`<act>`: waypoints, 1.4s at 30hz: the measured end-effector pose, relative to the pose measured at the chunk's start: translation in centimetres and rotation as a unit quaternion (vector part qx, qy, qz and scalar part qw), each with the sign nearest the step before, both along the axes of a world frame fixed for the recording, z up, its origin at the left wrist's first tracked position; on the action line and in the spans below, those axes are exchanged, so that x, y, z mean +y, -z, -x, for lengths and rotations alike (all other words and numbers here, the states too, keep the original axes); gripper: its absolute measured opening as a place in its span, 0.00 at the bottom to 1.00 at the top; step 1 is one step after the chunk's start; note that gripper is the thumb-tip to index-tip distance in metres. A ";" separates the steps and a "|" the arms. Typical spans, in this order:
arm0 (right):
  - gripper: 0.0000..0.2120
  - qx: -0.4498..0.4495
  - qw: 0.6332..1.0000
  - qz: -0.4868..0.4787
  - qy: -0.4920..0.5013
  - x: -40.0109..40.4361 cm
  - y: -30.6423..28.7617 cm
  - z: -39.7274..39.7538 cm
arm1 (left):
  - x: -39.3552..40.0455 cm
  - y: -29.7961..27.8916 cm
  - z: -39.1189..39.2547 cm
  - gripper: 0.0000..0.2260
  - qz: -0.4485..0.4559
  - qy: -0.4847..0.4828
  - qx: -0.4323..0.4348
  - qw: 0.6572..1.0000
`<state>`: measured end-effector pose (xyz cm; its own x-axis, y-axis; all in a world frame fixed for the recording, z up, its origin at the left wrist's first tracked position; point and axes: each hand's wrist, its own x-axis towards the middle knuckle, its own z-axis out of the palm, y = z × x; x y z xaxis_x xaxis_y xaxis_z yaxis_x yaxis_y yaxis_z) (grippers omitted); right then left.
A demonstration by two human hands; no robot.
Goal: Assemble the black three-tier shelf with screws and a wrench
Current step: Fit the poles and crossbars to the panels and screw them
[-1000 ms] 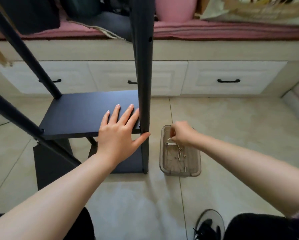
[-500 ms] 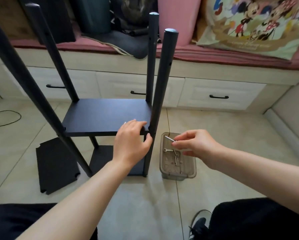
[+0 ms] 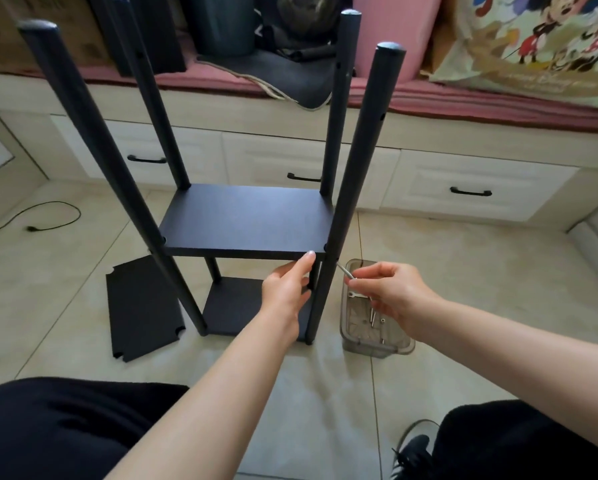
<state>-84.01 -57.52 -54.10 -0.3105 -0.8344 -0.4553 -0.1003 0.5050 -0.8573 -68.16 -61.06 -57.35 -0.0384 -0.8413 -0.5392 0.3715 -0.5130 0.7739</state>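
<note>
The black shelf [image 3: 245, 220] stood on the tiled floor directly ahead of both hands, four round posts rising well above them, with the middle board fixed between the posts and the bottom board low behind the left wrist. A third, loose board [image 3: 141, 306] lay flat on the floor to the left of the left hand, its corners notched. The boards were matt black and the posts had small side holes near their tops.

Against half a second before, the left hand [image 3: 287, 289] had slid off the board's top: its fingers were now curled round the front edge of the middle board from below, thumb tip up at the edge, just left of the near right post [image 3: 356, 188]. The right hand [image 3: 391, 292] had lifted from the clear plastic tray [image 3: 377, 344] and moved towards that post, thumb and fingers pinched together on a silver screw [image 3: 344, 271] whose tip met the post just under the middle board. The tray sat beneath the right hand, holding a small wrench [image 3: 358, 295] and a few more screws.
</note>
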 end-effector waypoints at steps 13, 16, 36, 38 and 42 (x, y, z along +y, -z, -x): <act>0.06 -0.010 1.000 -0.003 -0.005 -1.1 0.9 1.0 | -1.4 1.0 1.7 0.12 0.018 0.021 0.055 0.998; 0.06 -0.021 1.000 -0.006 -0.014 -1.2 0.8 1.1 | -1.7 1.2 1.8 0.07 0.021 0.022 0.057 0.998; 0.09 -0.026 0.998 -0.024 -0.043 -1.5 -0.3 1.6 | -1.5 1.5 2.2 0.03 0.028 0.001 0.042 0.999; 0.09 -0.026 0.998 -0.025 -0.044 -1.5 -0.2 1.4 | -1.4 1.4 2.2 0.04 0.026 0.002 0.036 0.999; 0.11 -0.030 0.999 -0.019 -0.039 -1.8 -0.2 1.2 | -1.3 1.4 2.2 0.04 0.026 0.003 0.034 0.999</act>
